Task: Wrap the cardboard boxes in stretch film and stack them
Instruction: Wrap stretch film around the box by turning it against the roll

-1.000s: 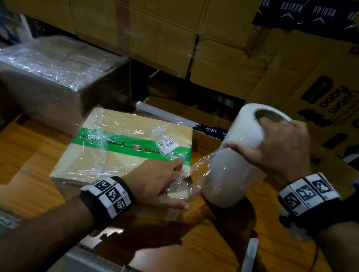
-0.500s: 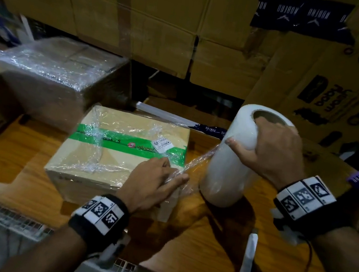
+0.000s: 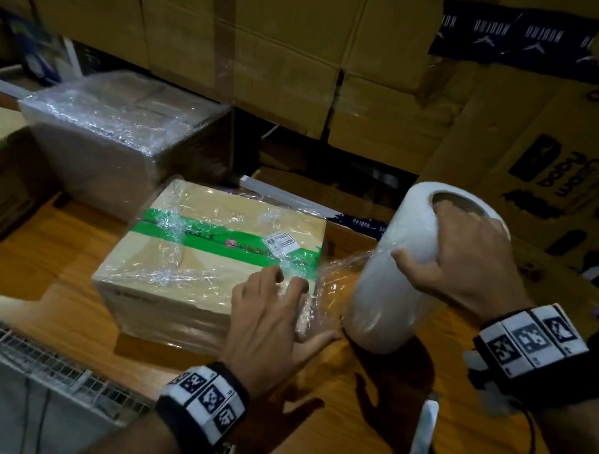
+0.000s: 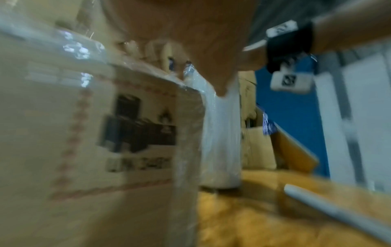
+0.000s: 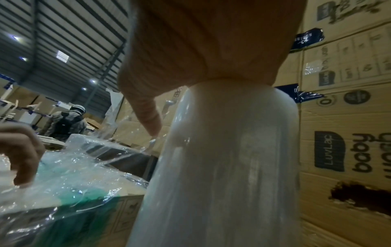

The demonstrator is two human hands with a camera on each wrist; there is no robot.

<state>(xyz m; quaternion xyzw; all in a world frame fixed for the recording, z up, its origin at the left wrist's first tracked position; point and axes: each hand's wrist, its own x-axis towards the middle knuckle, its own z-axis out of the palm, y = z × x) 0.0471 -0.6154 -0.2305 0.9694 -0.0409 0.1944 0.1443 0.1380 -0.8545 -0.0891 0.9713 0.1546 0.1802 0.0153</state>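
My left hand point(image 3: 269, 315) lies flat over the near right corner of the cardboard box point(image 3: 205, 251), fingers spread and pointing toward twelve o'clock, thumb stretched out toward three o'clock off the box's edge. It presses the loose stretch film point(image 3: 332, 282) down against the cardboard; nothing is curled around anything, the fingers are straight. My forearm comes in from six o'clock, the wrist band point(image 3: 204, 399) just above the table edge.

My right hand point(image 3: 468, 259) clasps the top of the film roll point(image 3: 391, 279), fingers hooked into the open core and thumb laid across the white side toward nine o'clock. The roll stands upright on the wooden table point(image 3: 32, 264), just beside the box at its three o'clock, with a sheet of film stretched between the two.

The box sits in the middle of the table, its top crossed by a green tape band point(image 3: 210, 239) and already covered in wrinkled film. At its ten o'clock stands a wrapped box point(image 3: 120, 138), fully filmed. A white cutter point(image 3: 418, 450) lies on the table at five o'clock, well apart from both hands.
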